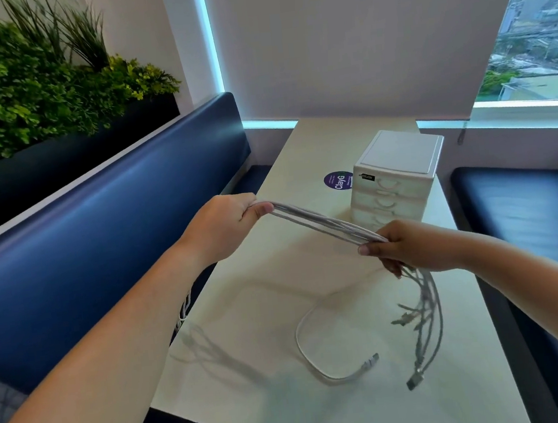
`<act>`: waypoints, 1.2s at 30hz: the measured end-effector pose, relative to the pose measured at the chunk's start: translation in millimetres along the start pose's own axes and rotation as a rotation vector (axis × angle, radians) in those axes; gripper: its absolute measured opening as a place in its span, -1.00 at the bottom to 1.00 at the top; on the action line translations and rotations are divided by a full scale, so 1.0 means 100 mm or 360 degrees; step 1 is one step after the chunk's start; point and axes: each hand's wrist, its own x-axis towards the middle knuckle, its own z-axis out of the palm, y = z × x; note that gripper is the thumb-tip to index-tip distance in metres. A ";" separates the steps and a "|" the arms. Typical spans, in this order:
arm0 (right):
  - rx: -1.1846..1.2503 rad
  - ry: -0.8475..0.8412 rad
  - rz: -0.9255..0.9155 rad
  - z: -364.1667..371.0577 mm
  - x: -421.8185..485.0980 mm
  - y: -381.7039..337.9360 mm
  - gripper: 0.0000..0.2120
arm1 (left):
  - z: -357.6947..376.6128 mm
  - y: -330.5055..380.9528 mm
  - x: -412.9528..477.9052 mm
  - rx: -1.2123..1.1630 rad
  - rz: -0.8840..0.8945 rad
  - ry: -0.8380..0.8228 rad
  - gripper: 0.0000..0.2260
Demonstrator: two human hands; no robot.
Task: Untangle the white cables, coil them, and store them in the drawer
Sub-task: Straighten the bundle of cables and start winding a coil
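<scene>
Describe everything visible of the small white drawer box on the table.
The drawer box is small, white, seemingly plastic, with a flat top and three stacked drawers in view, all closed, each with a curved grip. A dark label sits at its front upper corner. It stands upright on the table, beside a purple sticker. The cable bundle crosses before its lowest drawer.

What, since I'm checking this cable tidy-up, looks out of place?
One loose cable lies curled on the table, apart from the bundle gripped by the left hand and right hand. Another cord seems to dangle off its left edge.
</scene>
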 end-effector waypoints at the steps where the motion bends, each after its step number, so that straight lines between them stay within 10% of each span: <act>1: -0.0077 0.0011 0.0007 0.01 0.00 0.01 -0.44 | 0.02 0.00 0.00 -0.0004 -0.0010 -0.0014 -0.57; 18: -0.0273 0.0269 -0.0342 0.13 -0.29 0.11 -0.91 | 0.23 -0.15 0.02 -0.0017 -0.0185 -0.0087 -0.50; 36: -0.1001 0.0332 -0.0152 0.24 -0.44 0.28 -0.72 | 0.47 -0.28 -0.21 0.0000 -0.0402 -0.0210 -0.54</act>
